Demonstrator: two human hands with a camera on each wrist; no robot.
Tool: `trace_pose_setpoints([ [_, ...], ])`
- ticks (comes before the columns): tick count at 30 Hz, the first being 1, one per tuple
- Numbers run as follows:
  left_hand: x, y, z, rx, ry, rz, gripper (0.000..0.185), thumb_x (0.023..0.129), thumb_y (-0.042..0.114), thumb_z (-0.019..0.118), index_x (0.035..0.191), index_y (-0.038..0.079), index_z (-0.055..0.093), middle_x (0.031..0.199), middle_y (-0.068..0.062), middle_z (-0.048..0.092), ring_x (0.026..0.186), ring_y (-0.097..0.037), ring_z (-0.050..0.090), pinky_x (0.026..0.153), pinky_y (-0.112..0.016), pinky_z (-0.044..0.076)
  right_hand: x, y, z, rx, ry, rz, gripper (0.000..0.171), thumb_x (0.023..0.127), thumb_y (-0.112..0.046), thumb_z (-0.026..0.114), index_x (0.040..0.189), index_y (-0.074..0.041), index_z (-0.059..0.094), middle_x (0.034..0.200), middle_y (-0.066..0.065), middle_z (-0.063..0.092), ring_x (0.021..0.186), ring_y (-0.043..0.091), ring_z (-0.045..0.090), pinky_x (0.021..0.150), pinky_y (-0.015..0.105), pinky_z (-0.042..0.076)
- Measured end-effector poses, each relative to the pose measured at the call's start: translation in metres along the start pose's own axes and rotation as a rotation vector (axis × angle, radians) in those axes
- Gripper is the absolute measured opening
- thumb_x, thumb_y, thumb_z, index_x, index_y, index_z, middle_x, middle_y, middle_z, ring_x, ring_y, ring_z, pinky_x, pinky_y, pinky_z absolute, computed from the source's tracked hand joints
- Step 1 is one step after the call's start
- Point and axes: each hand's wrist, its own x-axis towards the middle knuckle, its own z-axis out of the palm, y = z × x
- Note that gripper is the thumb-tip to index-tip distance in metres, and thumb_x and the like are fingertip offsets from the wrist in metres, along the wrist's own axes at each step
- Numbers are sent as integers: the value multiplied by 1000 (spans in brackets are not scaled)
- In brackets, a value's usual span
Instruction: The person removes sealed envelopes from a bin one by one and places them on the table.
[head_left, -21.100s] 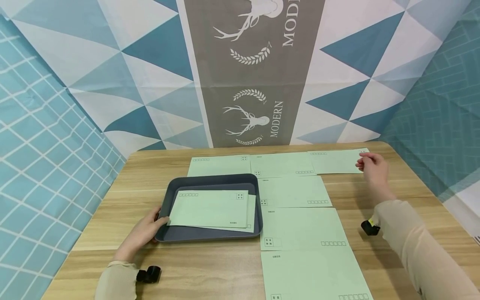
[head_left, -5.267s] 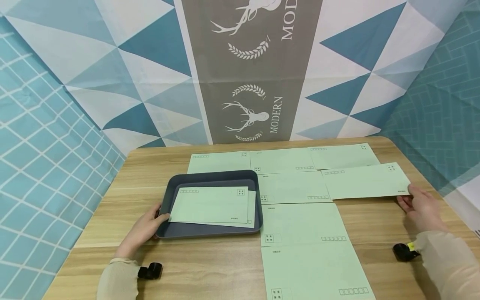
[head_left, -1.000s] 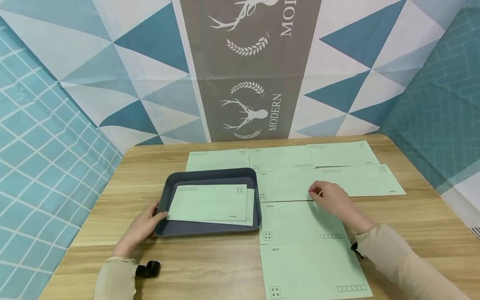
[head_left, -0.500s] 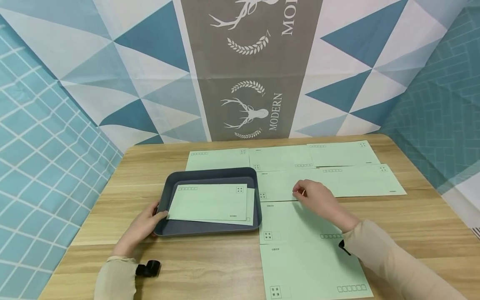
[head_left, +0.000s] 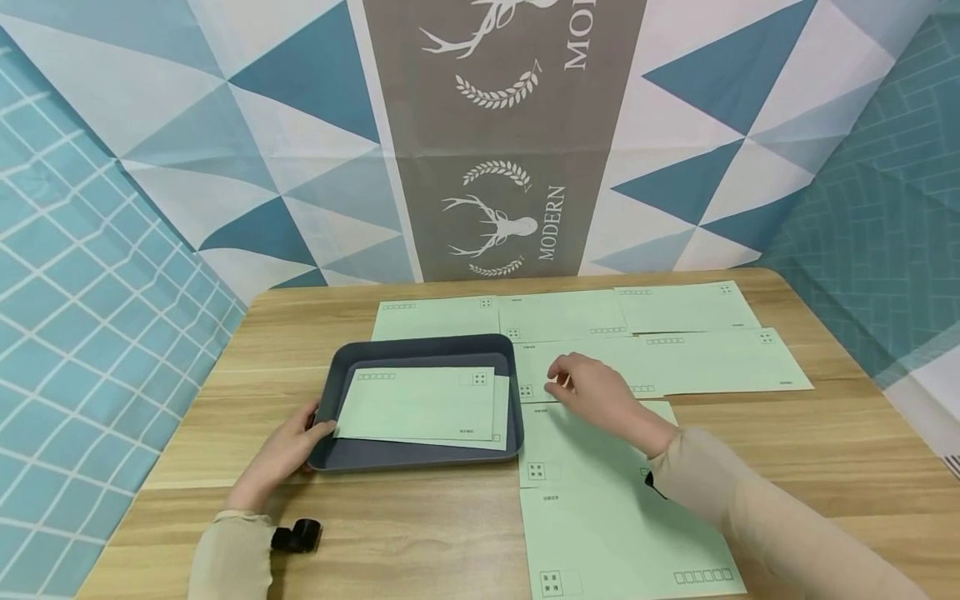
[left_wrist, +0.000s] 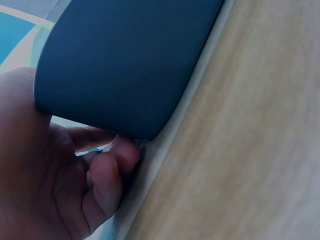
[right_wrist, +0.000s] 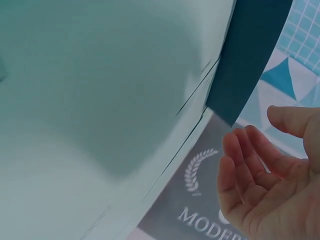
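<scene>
A dark grey tray point(head_left: 330, 402) sits left of centre on the wooden table, with two pale green envelopes point(head_left: 420, 404) stacked inside. My left hand point(head_left: 288, 454) grips the tray's front left corner, thumb on the rim. In the left wrist view its fingers point(left_wrist: 107, 180) curl under the tray point(left_wrist: 130, 60). My right hand point(head_left: 588, 387) hovers over a green envelope point(head_left: 536, 365) just right of the tray. Seen from the right wrist, that hand point(right_wrist: 265, 180) has relaxed fingers and holds nothing above an envelope point(right_wrist: 100, 100).
More green envelopes lie flat: three in a back row point(head_left: 562, 315), a long one point(head_left: 727, 362) at the right, two large ones point(head_left: 577, 446) point(head_left: 615, 542) toward the front. Bare wood point(head_left: 825, 450) shows at the right and front left. A patterned cloth backdrop point(head_left: 495, 142) rises behind the table.
My right hand has slid leftwards over the envelopes toward the tray's right side. The left hand and the tray have stayed put.
</scene>
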Motion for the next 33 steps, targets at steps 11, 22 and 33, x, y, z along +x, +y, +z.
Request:
trace_pose_setpoints([
  [11,3,-1,1,6,5,6,63,94,35,44,142,2,21,125,-28,43,63,-19,51,49,-33,46,14,-25,18,-65,54,-138,29,83,-25,65,103,-4,63,98,6,59,91,21,56,77,35,47],
  [22,2,-4,-1,-29,-1,5,62,95,35,44,142,2,20,125,-28,43,64,-19,51,48,-34,46,27,-40,34,-234,133,-321,39,82,-22,67,111,2,61,113,12,57,107,25,54,94,37,42],
  [33,4,-4,-1,-26,6,12,61,94,33,44,141,1,22,119,-27,46,60,-19,50,48,-34,46,45,-50,42,-287,-61,-320,58,82,-40,65,123,-1,54,120,11,55,113,24,50,105,39,30],
])
